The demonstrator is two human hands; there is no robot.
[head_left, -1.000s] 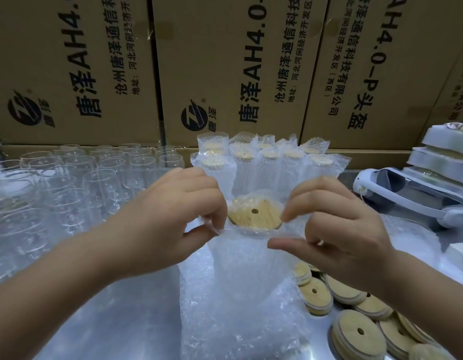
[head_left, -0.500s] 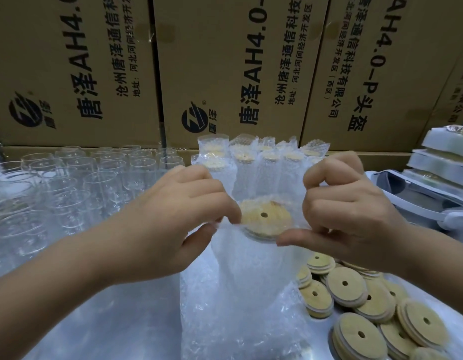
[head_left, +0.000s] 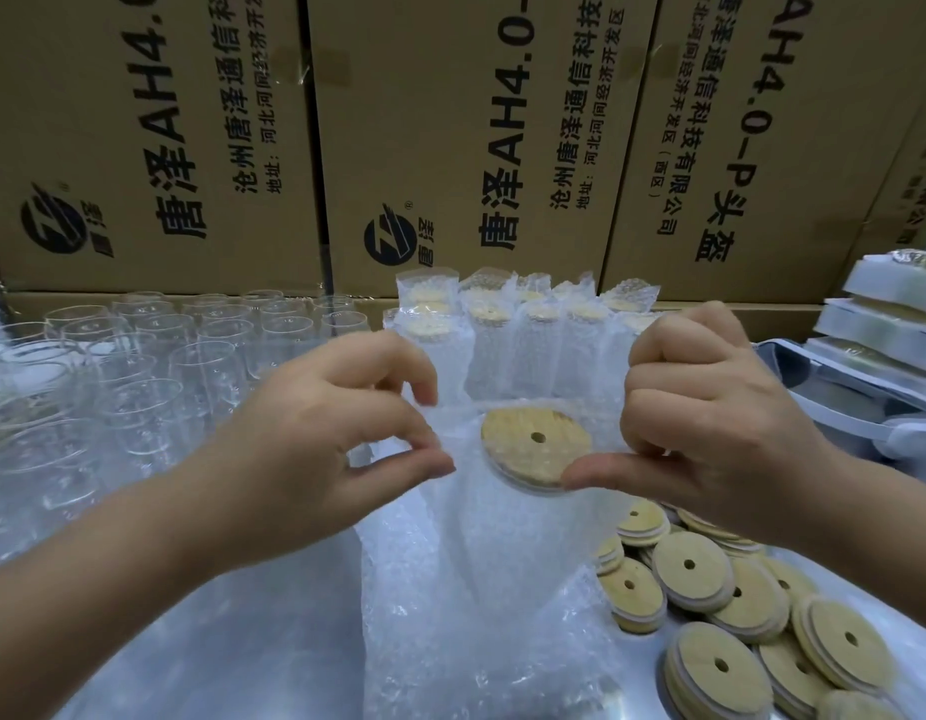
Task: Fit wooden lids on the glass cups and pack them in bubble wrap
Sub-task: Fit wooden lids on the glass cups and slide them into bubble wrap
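Note:
A glass cup with a round wooden lid, hole in its middle, stands inside a clear bubble wrap bag at the centre. My left hand pinches the bag's left top edge between thumb and forefinger. My right hand pinches the bag's right top edge, fingers curled, thumb just below the lid. The bag mouth is stretched wide between both hands. The cup's glass body is hidden by the wrap.
Several bare glass cups crowd the left. Several wrapped, lidded cups stand behind the bag. Loose wooden lids pile at the lower right. Cardboard boxes wall the back. White foam-lined items are stacked at the right.
My hands have drawn further apart, spreading the bag mouth wider. The lidded cup now shows more plainly, tilted toward me, and my left fingers have loosened to a thumb-and-forefinger pinch.

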